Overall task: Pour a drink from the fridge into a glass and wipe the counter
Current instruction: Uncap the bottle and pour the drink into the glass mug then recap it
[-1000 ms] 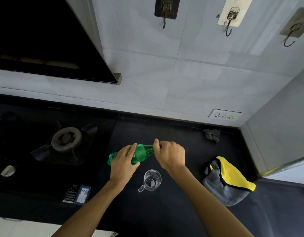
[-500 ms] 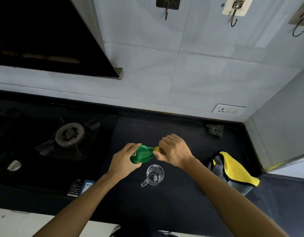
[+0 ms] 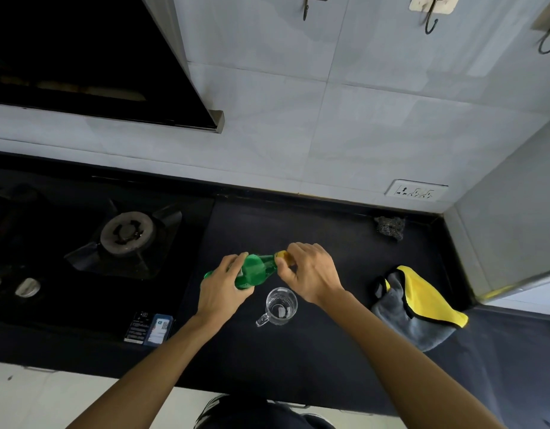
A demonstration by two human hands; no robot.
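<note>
The step in hand looks like uncapping. The left hand (image 3: 219,291) wraps the green bottle (image 3: 255,271), held tilted above the counter (image 3: 298,360), while the right hand (image 3: 310,274) pinches its yellow cap (image 3: 281,257). The empty glass (image 3: 281,305) stands just near of the bottle. Next, the cap must come off, then the neck tips over the glass. The cloth (image 3: 422,308) waits to the right.

**Dim kitchen, bright wall**

Soft, even light falls on the pale wall tiles (image 3: 375,125), while the black tabletop (image 3: 298,360) swallows nearly all detail. The stove burner (image 3: 128,232) sits in murk. The yellow cloth (image 3: 422,298) stays vivid. Edges bow with wide-angle distortion; the picture is slightly soft, with no harsh glare or sharp shadows.
</note>
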